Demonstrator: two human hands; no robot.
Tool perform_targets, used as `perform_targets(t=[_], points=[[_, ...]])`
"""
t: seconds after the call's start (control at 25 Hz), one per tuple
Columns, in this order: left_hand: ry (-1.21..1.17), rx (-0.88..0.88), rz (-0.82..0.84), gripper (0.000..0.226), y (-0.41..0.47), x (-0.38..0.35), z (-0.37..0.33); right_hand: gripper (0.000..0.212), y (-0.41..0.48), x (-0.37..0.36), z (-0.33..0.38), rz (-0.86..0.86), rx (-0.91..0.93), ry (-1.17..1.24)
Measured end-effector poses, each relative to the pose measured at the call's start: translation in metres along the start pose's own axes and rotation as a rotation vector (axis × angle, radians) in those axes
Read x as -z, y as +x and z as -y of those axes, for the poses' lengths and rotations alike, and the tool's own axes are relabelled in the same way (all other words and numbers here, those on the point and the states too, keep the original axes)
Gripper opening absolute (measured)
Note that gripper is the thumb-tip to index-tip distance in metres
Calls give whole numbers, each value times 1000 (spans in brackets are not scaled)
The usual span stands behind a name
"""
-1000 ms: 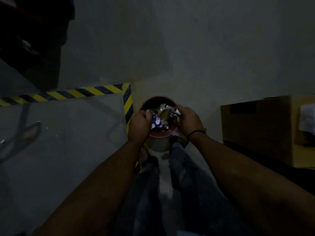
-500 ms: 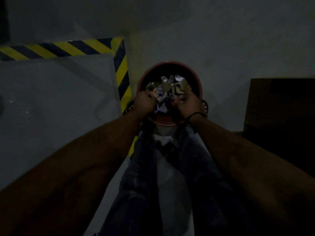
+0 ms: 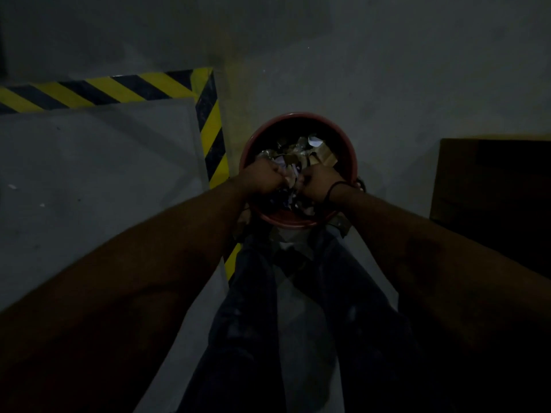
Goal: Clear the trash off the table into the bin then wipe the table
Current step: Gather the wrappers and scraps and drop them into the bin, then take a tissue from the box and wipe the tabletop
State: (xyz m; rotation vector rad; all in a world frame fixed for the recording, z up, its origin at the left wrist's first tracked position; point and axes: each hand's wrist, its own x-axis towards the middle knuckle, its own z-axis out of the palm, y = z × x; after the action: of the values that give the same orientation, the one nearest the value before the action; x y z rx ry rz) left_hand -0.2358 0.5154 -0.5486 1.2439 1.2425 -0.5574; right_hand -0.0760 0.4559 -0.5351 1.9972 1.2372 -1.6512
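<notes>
A round red bin (image 3: pixel 298 118) stands on the grey floor in front of my legs. Both hands are low over its mouth. My left hand (image 3: pixel 262 178) and my right hand (image 3: pixel 319 181) sit side by side with fingers curled round a bundle of crumpled paper and wrapper trash (image 3: pixel 293 160) that lies between them, inside the rim. The lower part of the bundle is hidden behind my knuckles. The scene is very dark.
A grey surface edged with yellow and black hazard tape (image 3: pixel 213 135) lies to the left of the bin. A brown cardboard box (image 3: pixel 489 180) stands at the right. My dark trouser legs (image 3: pixel 253 308) fill the lower middle.
The bin has come closer and larger in view as I lean over it. Both hands have sunk with the trash bundle from above the rim to inside the bin's mouth.
</notes>
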Motion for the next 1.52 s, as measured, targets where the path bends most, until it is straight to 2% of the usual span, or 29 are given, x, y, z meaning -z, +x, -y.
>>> perform_targets(t=[0.04,0.12,0.16,0.24,0.32,0.44,0.6,0.68,0.76,0.96,1.08,1.16,1.28,1.36,1.44,1.52], points=[[50,-5,53,8,6,-3,-1,31,7,-3,1,55,35,-91],[144,-11,103,45,18,-10,-2,64,23,-12,-5,135,95,-215],[161,3,90,54,27,-15,2,75,32,-16,-8,153,104,-233],[183,46,52,56,39,-22,6,83,47,-22,-16,168,100,-239],[235,35,24,50,40,-26,5,77,47,-21,-14,156,93,-223],[269,-61,-35,43,9,-21,4,52,17,-5,0,41,102,-129],[224,-61,-176,40,-85,20,-43,43,-82,45,20,-92,58,-61],[309,-138,-200,44,-146,50,-82,41,-143,73,38,-156,10,-22],[354,-224,-231,43,-201,79,-121,41,-199,105,61,-252,11,59],[421,-440,-337,46,-317,121,-210,47,-337,166,119,-617,43,247],[328,-557,-453,44,-371,131,-248,46,-404,166,130,-804,50,359],[350,-656,-508,48,-404,122,-259,52,-440,150,127,-933,41,343],[648,-988,-744,68,-457,93,-262,79,-492,128,106,-1246,-108,37],[817,-1188,-836,78,-485,68,-256,91,-527,113,83,-1364,-155,5],[931,-1255,-821,82,-501,37,-250,96,-558,94,52,-1454,-187,35],[985,-1221,-784,86,-511,1,-247,93,-589,72,18,-1498,-258,98]])
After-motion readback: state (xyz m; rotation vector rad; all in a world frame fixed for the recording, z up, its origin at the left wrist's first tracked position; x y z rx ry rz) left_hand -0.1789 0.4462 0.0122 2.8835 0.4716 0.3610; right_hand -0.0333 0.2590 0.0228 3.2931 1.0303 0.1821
